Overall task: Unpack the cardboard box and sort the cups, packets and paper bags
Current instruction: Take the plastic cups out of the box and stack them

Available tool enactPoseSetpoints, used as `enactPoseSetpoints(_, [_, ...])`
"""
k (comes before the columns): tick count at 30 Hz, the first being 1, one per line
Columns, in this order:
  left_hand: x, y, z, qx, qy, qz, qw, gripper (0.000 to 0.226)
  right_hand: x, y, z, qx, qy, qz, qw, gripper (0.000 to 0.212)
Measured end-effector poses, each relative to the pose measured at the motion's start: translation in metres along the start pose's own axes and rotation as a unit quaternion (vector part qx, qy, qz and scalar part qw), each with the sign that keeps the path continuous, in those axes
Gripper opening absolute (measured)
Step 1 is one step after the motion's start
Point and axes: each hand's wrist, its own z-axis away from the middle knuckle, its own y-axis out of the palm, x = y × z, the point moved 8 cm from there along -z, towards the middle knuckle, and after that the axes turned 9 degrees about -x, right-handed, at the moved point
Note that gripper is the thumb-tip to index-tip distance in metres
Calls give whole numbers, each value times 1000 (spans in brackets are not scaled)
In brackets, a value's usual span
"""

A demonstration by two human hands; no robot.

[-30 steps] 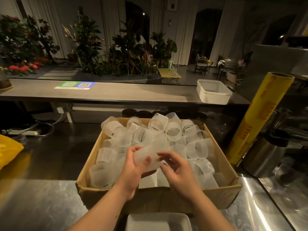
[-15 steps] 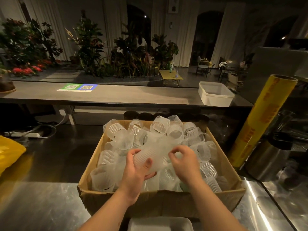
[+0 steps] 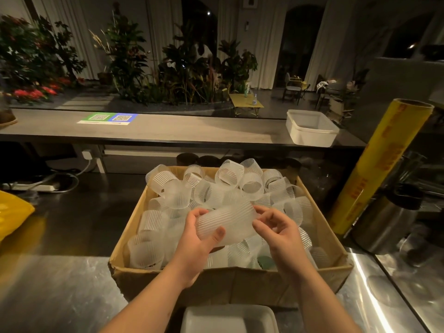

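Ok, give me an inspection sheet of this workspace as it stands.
Surface: steel counter, reflective.
Job's things: open cardboard box heaped with ribbed translucent cups; one cup stack held above them; packets and paper bags: nothing seen.
Clutter: yellow film roll, steel canister, white tub, white tray, yellow bag.
Grippers: left hand grips the cup stack; right hand pinches its right end.
Cables: power strip with a cord, left of the box.
Surroundings: potted plants; QR placard on the back ledge.
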Motion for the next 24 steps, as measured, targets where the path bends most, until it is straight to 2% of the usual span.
enactPoseSetpoints(3, [0,2,0,5,-2,-4,1000,56,-7,5,-2,22,-9,62,998,9])
enactPoseSetpoints(5, [0,2,0,2,-5,-3,1000,56,-16,17,3,67,-9,108,992,7])
enactPoseSetpoints(7, [1,2,-1,0,-4,-2,1000,58,-22,30,10,126,-20,154,980,25])
enactPoseSetpoints(8, [0,2,-1,-1,-3,-1,1000,58,-23,30,10,120,-28,168,978,31])
enactPoseSetpoints(9, [0,2,0,-1,-4,1,1000,57,-21,23,7,84,-37,177,980,29])
enactPoseSetpoints(11, [0,3,0,3,-10,8,1000,55,-12,-7,-5,-58,-57,212,974,14])
enactPoseSetpoints(13, [0,3,0,5,-18,14,1000,55,-9,-41,-15,-189,-46,316,929,15])
enactPoseSetpoints(14, [0,3,1,5,-20,17,1000,56,-13,-53,-21,-206,-21,385,899,19])
enactPoseSetpoints(15, [0,2,1,5,-21,16,1000,56,-20,-59,-26,-188,13,453,871,24])
enactPoseSetpoints(17, [-1,3,1,5,-19,7,1000,56,-38,-65,-33,-137,83,507,847,30])
enactPoseSetpoints(19, [-2,2,2,4,-17,5,1000,56,-40,-67,-33,-153,71,486,858,26])
enactPoseSetpoints(21, [-1,2,2,4,-19,10,1000,56,-22,-65,-26,-190,-18,431,882,19])
enactPoseSetpoints(24, [-1,3,0,5,-18,10,1000,55,5,-50,-8,-196,-72,251,945,28])
